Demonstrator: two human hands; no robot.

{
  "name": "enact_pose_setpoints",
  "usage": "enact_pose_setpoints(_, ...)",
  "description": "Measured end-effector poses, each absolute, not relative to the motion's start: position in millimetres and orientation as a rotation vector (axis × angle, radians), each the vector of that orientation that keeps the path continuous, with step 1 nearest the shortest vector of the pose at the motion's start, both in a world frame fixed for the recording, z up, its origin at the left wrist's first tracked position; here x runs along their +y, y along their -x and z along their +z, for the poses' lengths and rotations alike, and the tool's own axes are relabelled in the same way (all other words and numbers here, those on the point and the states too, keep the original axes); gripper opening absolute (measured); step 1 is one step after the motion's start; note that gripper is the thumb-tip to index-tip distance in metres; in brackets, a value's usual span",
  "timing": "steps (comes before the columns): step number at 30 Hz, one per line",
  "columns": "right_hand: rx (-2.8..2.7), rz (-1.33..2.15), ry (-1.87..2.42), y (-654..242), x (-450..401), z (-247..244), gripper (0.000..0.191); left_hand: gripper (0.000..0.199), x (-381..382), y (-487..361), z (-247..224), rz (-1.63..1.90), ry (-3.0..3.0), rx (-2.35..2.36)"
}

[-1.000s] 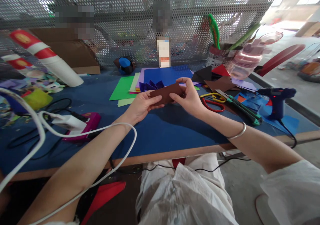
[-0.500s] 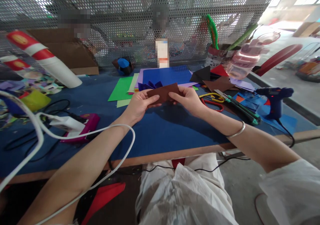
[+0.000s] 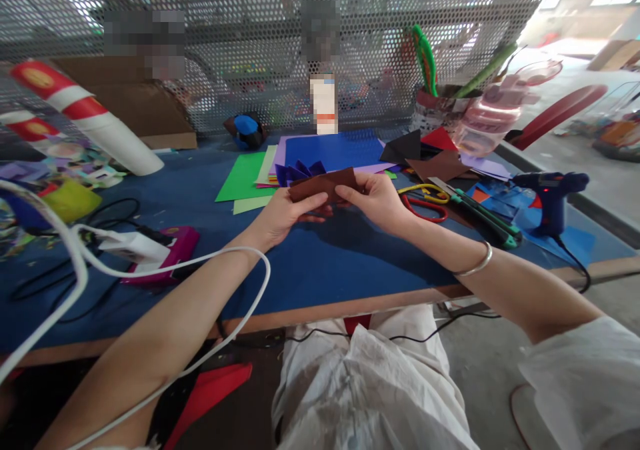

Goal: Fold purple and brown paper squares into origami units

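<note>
A piece of brown paper (image 3: 325,185) is held up above the blue tabletop between my two hands. My left hand (image 3: 293,213) pinches its left end, thumb on the near face and fingers behind. At the right end my right hand (image 3: 377,200) grips it the same way. The paper looks folded along its length, with its upper edge slightly bent. Just behind it lie folded dark-blue paper pieces (image 3: 300,172) and a stack topped by a blue sheet (image 3: 335,151). Green sheets (image 3: 240,177) stick out on the stack's left.
Right of my hands lie scissors (image 3: 425,203), a green-and-black cutter (image 3: 485,220) and a glue gun (image 3: 553,193). A pink bottle (image 3: 487,120) stands farther back. On the left are a magenta power strip (image 3: 170,253), a white cable (image 3: 265,283) crossing my left arm, and a striped tube (image 3: 100,123).
My left thumb has slid right along the brown paper, and the paper's left end has dipped a little. Its upper edge now looks more bent. Both hands keep their hold.
</note>
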State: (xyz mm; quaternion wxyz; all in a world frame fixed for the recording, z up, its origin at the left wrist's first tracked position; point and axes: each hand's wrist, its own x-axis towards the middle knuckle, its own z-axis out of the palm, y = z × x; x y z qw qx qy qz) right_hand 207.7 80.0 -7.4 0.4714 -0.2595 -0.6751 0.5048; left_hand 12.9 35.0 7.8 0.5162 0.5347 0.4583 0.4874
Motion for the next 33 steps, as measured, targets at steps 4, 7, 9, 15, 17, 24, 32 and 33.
enact_pose_setpoints(4, -1.710, 1.231, 0.662, -207, 81, -8, 0.047, 0.031, 36, -14, 6, 1.234, -1.369, 1.132)
enact_pose_setpoints(7, -1.745, 1.240, 0.678, -207, 84, -10, 0.048, 0.027, 37, -13, 5, 1.257, -1.398, 1.154)
enact_pose_setpoints(9, -1.756, 1.230, 0.676, -208, 86, -11, 0.046, 0.029, 38, -12, 5, 1.254, -1.391, 1.160)
enact_pose_setpoints(15, -1.672, 1.270, 0.679, -212, 90, -7, 0.044, 0.046, 38, -10, 8, 1.263, -1.321, 1.135)
enact_pose_setpoints(17, -1.627, 1.291, 0.678, -212, 90, -6, 0.046, 0.050, 39, -10, 8, 1.266, -1.304, 1.120)
enact_pose_setpoints(24, -1.682, 1.265, 0.669, -209, 86, -9, 0.056, 0.048, 40, -9, 6, 1.280, -1.244, 1.126)
enact_pose_setpoints(32, -1.767, 0.602, 0.679, -214, 90, -10, 0.047, 0.052, 40, -10, 5, 1.280, -1.224, 1.105)
enact_pose_setpoints(33, -1.799, 0.529, 0.666, -215, 90, -10, 0.038, 0.053, 40, -10, 5, 1.280, -1.224, 1.102)
